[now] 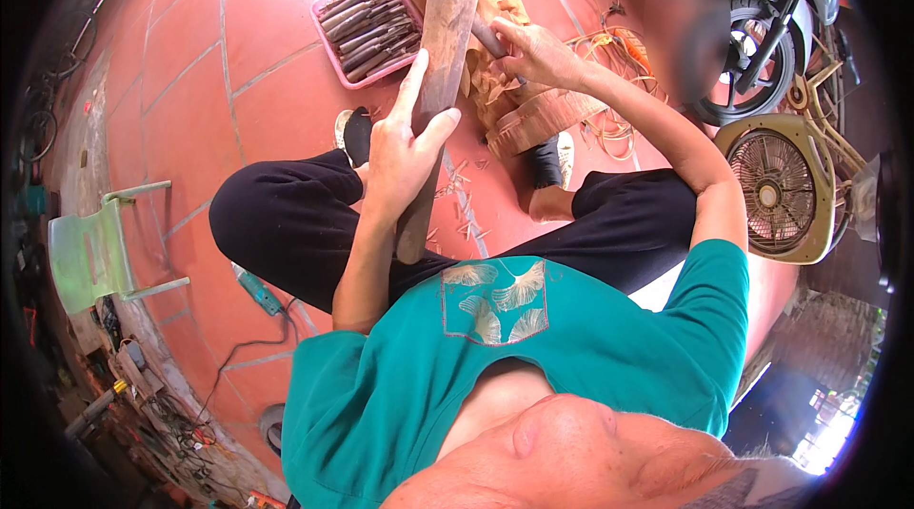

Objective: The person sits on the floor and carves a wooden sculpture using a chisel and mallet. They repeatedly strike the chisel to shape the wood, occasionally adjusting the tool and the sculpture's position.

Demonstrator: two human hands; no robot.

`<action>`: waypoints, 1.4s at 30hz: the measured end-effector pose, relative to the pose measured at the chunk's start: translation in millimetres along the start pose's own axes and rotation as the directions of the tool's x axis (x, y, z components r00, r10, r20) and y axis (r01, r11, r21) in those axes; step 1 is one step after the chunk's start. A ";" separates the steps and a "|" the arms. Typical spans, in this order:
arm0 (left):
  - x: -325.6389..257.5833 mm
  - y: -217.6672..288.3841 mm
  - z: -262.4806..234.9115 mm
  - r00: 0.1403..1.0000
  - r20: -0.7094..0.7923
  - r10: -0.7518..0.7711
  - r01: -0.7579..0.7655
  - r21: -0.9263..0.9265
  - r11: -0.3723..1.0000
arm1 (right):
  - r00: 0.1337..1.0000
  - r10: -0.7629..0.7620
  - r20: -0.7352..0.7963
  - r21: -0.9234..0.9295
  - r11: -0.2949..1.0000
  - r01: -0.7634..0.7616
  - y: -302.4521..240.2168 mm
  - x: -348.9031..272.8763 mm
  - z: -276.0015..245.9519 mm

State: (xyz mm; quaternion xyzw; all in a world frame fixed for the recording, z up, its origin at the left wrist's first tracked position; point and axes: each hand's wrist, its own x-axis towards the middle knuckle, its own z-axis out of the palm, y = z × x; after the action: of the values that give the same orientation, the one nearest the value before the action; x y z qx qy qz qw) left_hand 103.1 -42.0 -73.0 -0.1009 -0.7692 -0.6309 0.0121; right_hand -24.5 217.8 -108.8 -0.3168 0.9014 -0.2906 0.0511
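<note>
My left hand [405,152] grips a long, flat wooden bat [447,23] with rounded ends. The thumb and forefinger lie along its upper face, and the other fingers are hidden behind it. To the right, my right hand [538,54] is closed around a slim dark tool [487,37], seemingly a carving chisel. The bat hides one end of this tool. Beneath both hands stands a carved brown wooden piece [495,4], with a rough, paler wooden block [547,119] at its near end. Whether the chisel touches the carving cannot be made out.
A pink basket [354,83] of several chisels sits left of the carving. Wood chips [462,195] litter the tiled floor between my legs. A green chair [90,257] and a teal power tool [255,290] are left; a fan [776,190], orange cord [619,133] and motorbike [762,42] are right.
</note>
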 end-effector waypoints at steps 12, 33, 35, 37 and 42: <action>-1.8 9.4 -2.5 0.996 -0.087 -0.016 0.003 -0.146 0.989 | 0.995 0.024 -0.101 0.112 0.994 -0.012 7.6 -5.7 -5.2; -2.4 -6.9 -6.5 0.988 -0.152 -0.010 -0.030 -0.255 0.966 | 0.998 0.015 0.056 -0.002 1.000 -0.015 -3.2 3.3 2.9; -2.5 -4.6 -9.0 0.965 -0.258 0.039 -0.102 -0.236 0.966 | 0.997 0.012 0.078 0.013 1.000 -0.014 -9.6 6.4 0.7; -4.9 -3.0 -2.5 0.947 -0.321 0.016 -0.103 -0.256 0.961 | 0.997 0.009 0.081 0.010 1.000 -0.010 -11.4 7.3 1.4; -2.6 -0.3 -4.2 0.993 -0.057 -0.105 0.108 0.052 0.993 | 0.999 0.007 0.048 -0.018 1.000 -0.007 0.0 9.7 6.0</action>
State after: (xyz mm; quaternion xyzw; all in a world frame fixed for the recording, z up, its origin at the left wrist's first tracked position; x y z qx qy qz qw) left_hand 105.2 -46.5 -72.8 -0.0422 -0.7898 -0.6119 0.0023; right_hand -30.6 209.0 -112.9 -0.3210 0.9036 -0.2745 0.0710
